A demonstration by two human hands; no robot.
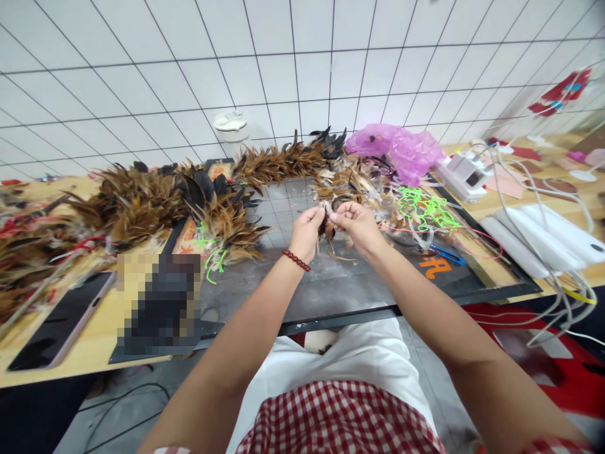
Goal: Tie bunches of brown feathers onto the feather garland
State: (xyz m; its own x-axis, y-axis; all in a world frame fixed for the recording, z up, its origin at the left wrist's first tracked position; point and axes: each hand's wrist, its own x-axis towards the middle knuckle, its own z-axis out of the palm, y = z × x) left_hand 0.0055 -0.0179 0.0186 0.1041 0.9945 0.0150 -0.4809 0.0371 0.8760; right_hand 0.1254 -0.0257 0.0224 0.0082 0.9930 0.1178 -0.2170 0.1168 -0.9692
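My left hand (307,232) and my right hand (358,226) meet over the dark board (293,277), fingertips pinched together. Between them is a small brown-and-white feather bunch (328,231), gripped by both; its exact makeup is partly hidden by my fingers. Just beyond lies a loose heap of pale and brown feathers (347,181). To the left of my hands rests a bundle of brown and black feathers (231,221) with green string (216,265) by it. A longer brown feather strip (278,162) stretches along the back.
Bright green string (423,210) lies right of the feather heap, below a pink plastic bag (397,150). A blue tool (447,255) is near the board's right side. Further right are white chargers (466,173) and cables. More feathers (137,198) and a phone (61,321) lie left.
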